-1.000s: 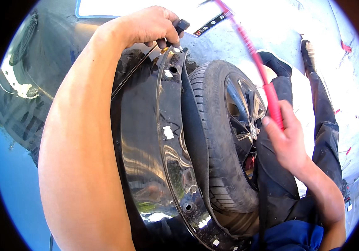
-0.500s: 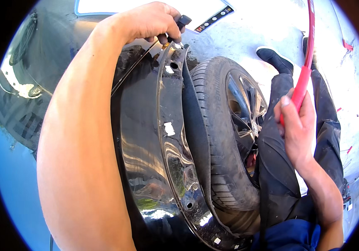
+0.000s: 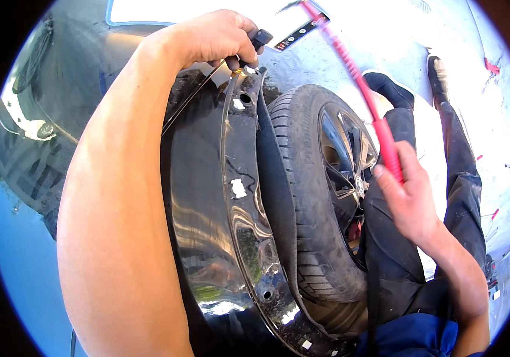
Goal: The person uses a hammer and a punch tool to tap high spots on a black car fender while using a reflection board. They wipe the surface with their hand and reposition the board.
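Note:
My left hand (image 3: 216,37) is at the top of a glossy black car fender arch (image 3: 234,196), closed on a small black-handled tool (image 3: 260,39) whose tip meets the arch's upper edge. My right hand (image 3: 407,199) grips a long red rod (image 3: 365,98) that slants up and to the left over the wheel. The black tyre (image 3: 299,190) with its dark alloy rim (image 3: 344,160) sits inside the arch, between my two hands. My legs in dark trousers (image 3: 457,196) stretch out to the right of the wheel.
Pale sunlit concrete floor (image 3: 398,41) lies beyond the wheel, with small red bits scattered at the right. A black shoe (image 3: 436,74) rests on it. Dark car bodywork with a headlight (image 3: 29,128) fills the left side. A flat black strip (image 3: 299,33) lies near the top.
My right hand has swung the red rod back from nearly upright to slanting up-left, and moved slightly left toward the wheel. My left hand stays on the tool at the arch.

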Demonstrator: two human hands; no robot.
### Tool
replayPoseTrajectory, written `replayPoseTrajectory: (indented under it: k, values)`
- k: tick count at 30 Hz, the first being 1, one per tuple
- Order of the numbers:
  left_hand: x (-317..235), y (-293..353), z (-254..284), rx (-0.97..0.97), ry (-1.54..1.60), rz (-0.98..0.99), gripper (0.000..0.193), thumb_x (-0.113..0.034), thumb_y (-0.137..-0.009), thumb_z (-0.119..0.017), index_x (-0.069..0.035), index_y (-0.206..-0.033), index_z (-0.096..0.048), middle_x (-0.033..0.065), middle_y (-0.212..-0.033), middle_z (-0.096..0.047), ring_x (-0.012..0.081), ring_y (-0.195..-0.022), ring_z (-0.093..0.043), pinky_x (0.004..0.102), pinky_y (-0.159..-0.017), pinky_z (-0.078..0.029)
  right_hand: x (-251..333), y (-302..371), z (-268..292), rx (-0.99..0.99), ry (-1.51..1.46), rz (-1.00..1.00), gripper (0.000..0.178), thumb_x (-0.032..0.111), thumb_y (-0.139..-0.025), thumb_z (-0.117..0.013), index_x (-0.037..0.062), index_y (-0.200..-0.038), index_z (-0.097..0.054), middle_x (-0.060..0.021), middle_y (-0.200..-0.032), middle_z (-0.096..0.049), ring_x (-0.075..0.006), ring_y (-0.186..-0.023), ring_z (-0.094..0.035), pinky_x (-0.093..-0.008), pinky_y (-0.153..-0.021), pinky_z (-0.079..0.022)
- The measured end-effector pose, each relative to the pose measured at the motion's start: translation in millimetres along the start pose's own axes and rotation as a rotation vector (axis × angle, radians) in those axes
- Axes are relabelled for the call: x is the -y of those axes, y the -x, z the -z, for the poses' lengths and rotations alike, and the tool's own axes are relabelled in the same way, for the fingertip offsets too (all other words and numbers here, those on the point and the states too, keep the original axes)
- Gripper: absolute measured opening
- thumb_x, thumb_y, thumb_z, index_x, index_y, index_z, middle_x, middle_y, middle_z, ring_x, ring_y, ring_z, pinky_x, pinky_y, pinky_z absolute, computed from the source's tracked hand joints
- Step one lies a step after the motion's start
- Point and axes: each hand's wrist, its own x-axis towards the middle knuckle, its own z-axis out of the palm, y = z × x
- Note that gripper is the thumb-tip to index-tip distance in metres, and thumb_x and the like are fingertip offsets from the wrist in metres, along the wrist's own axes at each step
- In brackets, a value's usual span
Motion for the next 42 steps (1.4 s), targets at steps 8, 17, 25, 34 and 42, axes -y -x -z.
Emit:
replayPoseTrajectory:
  k: [8, 17, 25, 34, 42]
  values:
    - [1.3, -1.2, -0.7, 0.03, 0.019, -0.026, 0.02, -0.018, -0.085, -0.071, -0.006, -0.1, -0.071, 0.0002, -0.081, -0.067, 0.0082, -0.071, -0.059, 0.0254, -0.059, -0.042, -8.1, 4.2, -8.1, -0.085, 0.018, 0.015, 0.019, 0.021, -0.103, -0.058, 0.007, -0.115, -0.053, 0.0013, -0.075, -0.05, -0.0055, -0.062, -0.046, -0.0212, -0.056, -0.037]
    - [0.4, -1.0, 0.5, -0.001, 0.009, -0.014, 0.022, -0.018, -0.085, -0.072, -0.005, -0.103, -0.071, 0.0005, -0.082, -0.068, 0.0077, -0.072, -0.06, 0.0253, -0.06, -0.043, 0.8, 1.5, -3.4, -0.17, -0.23, -0.122, 0.015, 0.02, -0.102, -0.059, 0.0078, -0.109, -0.052, 0.0019, -0.076, -0.051, -0.0055, -0.062, -0.047, -0.0213, -0.056, -0.039]
    - [-1.0, 0.6, 1.0, -0.01, -0.019, -0.011, 0.026, -0.019, -0.086, -0.072, -0.005, -0.107, -0.071, 0.0015, -0.084, -0.07, 0.008, -0.073, -0.061, 0.0253, -0.06, -0.043, 10.7, -6.8, 0.8, -0.216, -0.371, -0.153, 0.016, 0.02, -0.103, -0.057, 0.007, -0.109, -0.051, 0.0015, -0.077, -0.054, -0.003, -0.061, -0.046, -0.0207, -0.051, -0.035]
    - [-2.6, 3.8, 10.2, -0.056, 0.068, -0.061, 0.022, -0.018, -0.086, -0.072, -0.005, -0.103, -0.071, 0.0014, -0.084, -0.07, 0.0063, -0.071, -0.06, 0.0232, -0.059, -0.043, 18.8, -5.6, 2.5, -0.161, -0.353, -0.179, 0.014, 0.018, -0.102, -0.058, 0.0071, -0.107, -0.052, 0.003, -0.075, -0.049, -0.0033, -0.061, -0.044, -0.0197, -0.054, -0.035]
    - [-9.6, 10.4, 5.2, 0.009, 0.031, -0.006, 0.02, -0.018, -0.085, -0.073, -0.006, -0.101, -0.072, 0.0013, -0.085, -0.071, 0.0062, -0.073, -0.062, 0.0208, -0.059, -0.043, 2.4, 2.6, 4.6, -0.002, -0.07, -0.1, 0.015, 0.018, -0.101, -0.061, 0.0071, -0.107, -0.053, 0.0032, -0.075, -0.051, -0.0049, -0.062, -0.047, -0.0228, -0.055, -0.037]
